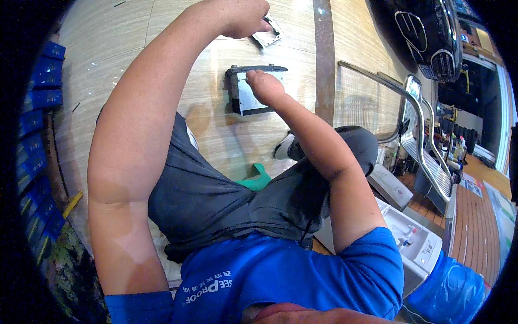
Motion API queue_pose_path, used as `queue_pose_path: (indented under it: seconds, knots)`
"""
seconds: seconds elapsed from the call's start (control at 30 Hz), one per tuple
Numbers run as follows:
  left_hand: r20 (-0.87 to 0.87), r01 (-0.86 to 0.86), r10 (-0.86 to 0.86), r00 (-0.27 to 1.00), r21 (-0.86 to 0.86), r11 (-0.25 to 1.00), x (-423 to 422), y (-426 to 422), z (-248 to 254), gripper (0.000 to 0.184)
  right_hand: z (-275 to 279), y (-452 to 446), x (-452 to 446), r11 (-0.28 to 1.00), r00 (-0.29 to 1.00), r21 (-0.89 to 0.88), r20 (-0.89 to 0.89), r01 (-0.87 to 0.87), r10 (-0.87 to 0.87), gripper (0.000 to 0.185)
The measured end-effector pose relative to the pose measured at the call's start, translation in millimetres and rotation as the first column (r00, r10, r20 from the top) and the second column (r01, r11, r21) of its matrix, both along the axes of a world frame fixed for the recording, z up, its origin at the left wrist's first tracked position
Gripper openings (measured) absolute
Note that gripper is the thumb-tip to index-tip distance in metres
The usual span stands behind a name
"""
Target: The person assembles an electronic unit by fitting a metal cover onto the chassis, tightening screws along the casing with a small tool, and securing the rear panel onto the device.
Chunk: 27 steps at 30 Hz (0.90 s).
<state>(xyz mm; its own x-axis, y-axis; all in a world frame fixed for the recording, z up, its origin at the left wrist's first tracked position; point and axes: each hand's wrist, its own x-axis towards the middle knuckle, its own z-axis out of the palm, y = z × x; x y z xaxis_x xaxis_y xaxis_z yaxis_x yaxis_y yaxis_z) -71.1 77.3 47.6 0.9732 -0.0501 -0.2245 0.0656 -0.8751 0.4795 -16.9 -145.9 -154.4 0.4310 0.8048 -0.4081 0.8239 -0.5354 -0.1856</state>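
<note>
A silver and black box (pixel 248 94) rests on the tiled floor in front of my crossed legs. My right hand (pixel 265 88) is closed at the box's upper part, fingers curled near its black edge; what they hold is too small to make out. Farther forward, my left hand (pixel 245 19) is closed on a flat pale frame (pixel 269 36) with dark cutouts. The thumb lies against this frame, and the other fingers are mostly hidden.
Green material (pixel 258 179) lies between my legs. A metal-framed chair (pixel 426 140) stands at the right, beyond a white appliance (pixel 410 235) and a blue plastic bag (pixel 453 289). Blue boxes (pixel 40 124) line the left side. Something glossy black (pixel 431 32) is at the upper right.
</note>
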Motion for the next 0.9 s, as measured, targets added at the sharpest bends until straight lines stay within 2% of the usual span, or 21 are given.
queue_pose_path:
  seconds: [0.13,0.3,0.43,0.5,0.6,0.73,0.8,0.83,0.9]
  knots:
    - [-0.008,-0.011,0.011,1.000,0.003,1.000,2.0,-1.5,-4.7,0.040,0.2,6.0,-1.3,0.999,0.999,0.003,-0.001,0.046,-0.046,0.018]
    - [-0.030,0.014,-0.014,0.999,-0.012,1.000,1.9,-1.8,-1.5,0.040,-0.3,6.0,-0.8,0.985,0.998,0.165,-0.040,0.049,-0.043,0.025]
    - [-0.005,-0.009,0.009,1.000,0.000,1.000,2.3,-1.2,-6.7,0.040,1.9,5.9,0.1,0.989,1.000,0.148,-0.023,0.023,-0.019,0.023]
    - [0.017,0.001,0.000,1.000,-0.011,1.000,2.3,-1.5,-6.2,0.040,2.9,7.9,2.8,0.999,1.000,0.051,0.029,-0.014,0.012,0.021]
    - [-0.019,0.011,-0.011,1.000,-0.002,1.000,5.3,-3.0,-6.6,0.041,0.2,8.8,3.2,1.000,0.999,0.007,0.028,-0.017,0.017,0.020]
    - [-0.040,0.016,-0.016,0.999,-0.017,1.000,6.5,-3.9,-5.2,0.041,-4.2,5.9,-4.2,0.990,0.998,0.131,0.052,-0.054,0.047,0.022]
    - [-0.042,0.015,-0.016,0.999,-0.016,1.000,8.1,-4.4,-7.3,0.042,-3.3,4.7,-7.3,0.979,0.999,0.203,-0.008,-0.035,0.037,0.028]
    - [-0.048,0.009,-0.009,0.999,0.001,1.000,9.7,-5.4,-10.0,0.042,-2.4,5.2,-7.1,0.978,0.999,0.203,-0.008,-0.035,0.037,0.028]
    - [-0.053,0.004,-0.003,0.999,0.018,1.000,9.8,-5.3,-9.6,0.043,3.1,7.9,-7.1,0.995,1.000,0.096,-0.004,-0.010,0.011,0.029]
